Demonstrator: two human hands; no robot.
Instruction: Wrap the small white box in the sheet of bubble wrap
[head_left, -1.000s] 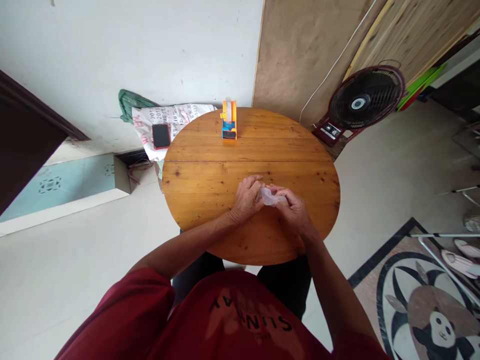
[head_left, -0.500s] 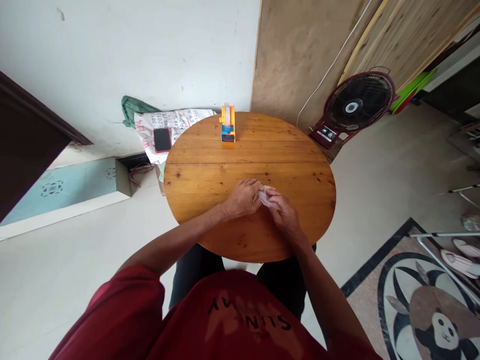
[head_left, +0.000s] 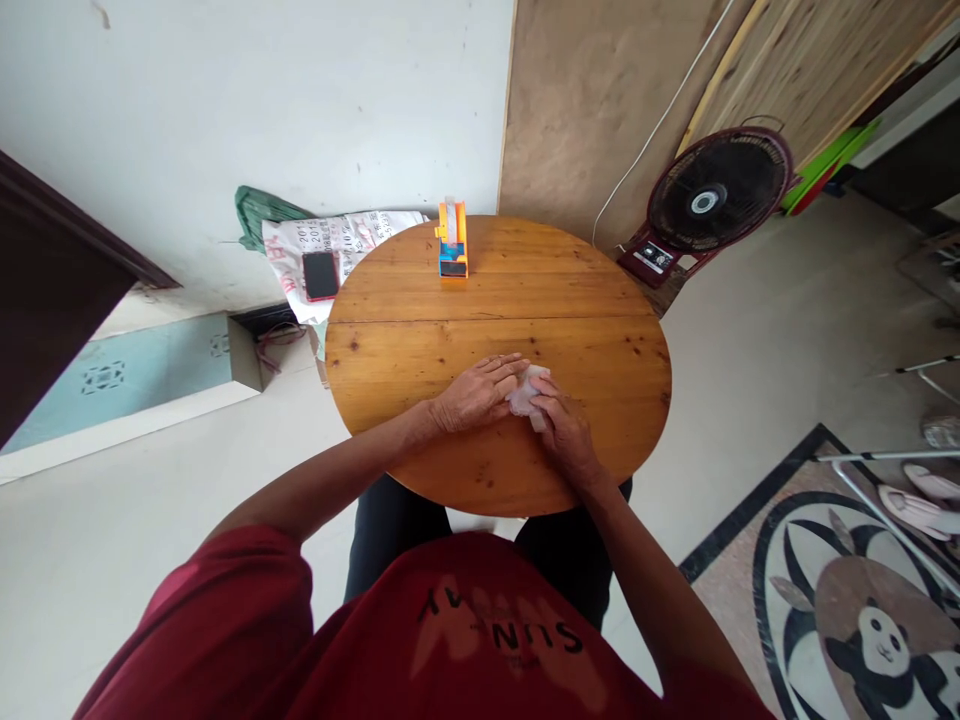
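Observation:
A crumpled, whitish translucent piece of film or tissue (head_left: 527, 392) lies between my hands over the round wooden table (head_left: 420, 350). My left hand (head_left: 480, 390) rests at its left side, fingers stretched out and fairly flat, the tips touching its edge. My right hand (head_left: 564, 425) has its fingers curled over the right side of the piece and holds it. Some of the film is hidden under the fingers. Beyond the hands, near the table's far edge, an orange and blue tape dispenser (head_left: 453, 240) stands upright.
Left of the table, a dark phone (head_left: 321, 275) lies on a printed white sack (head_left: 281, 245) beside a green bag (head_left: 262, 215). A dark red fan (head_left: 718, 190) stands at the back right. A metal rack (head_left: 885, 458) with shoes is on the right.
My left hand has opened out from its closed grip, with the fingers now flatter. More of the whitish piece shows between the hands, spread wider. The view has shifted slightly.

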